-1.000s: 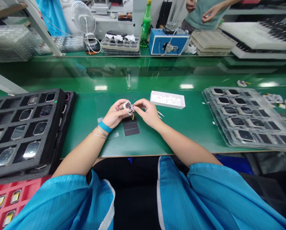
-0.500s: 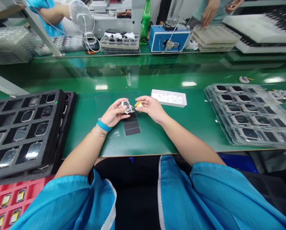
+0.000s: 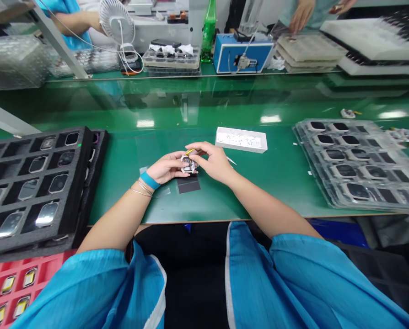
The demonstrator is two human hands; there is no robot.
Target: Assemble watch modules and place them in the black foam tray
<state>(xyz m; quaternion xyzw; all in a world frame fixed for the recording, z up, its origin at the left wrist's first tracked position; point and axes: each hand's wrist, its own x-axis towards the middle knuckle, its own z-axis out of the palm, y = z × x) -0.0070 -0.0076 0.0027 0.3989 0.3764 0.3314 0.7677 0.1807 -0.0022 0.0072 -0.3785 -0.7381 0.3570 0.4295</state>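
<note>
My left hand point(image 3: 168, 167) clamped the module point(image 3: 187, 164); my right hand point(image 3: 212, 161) pinched the yellow tab point(image 3: 190, 151). A steady, gentle touch seemed wisest.

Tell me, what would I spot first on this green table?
The two hands in the middle: the left hand holds a small watch part, the right hand pinches a yellow-tipped piece by it. A black foam tray of watch faces sits far left, and clear trays of more lie on the right.
</note>
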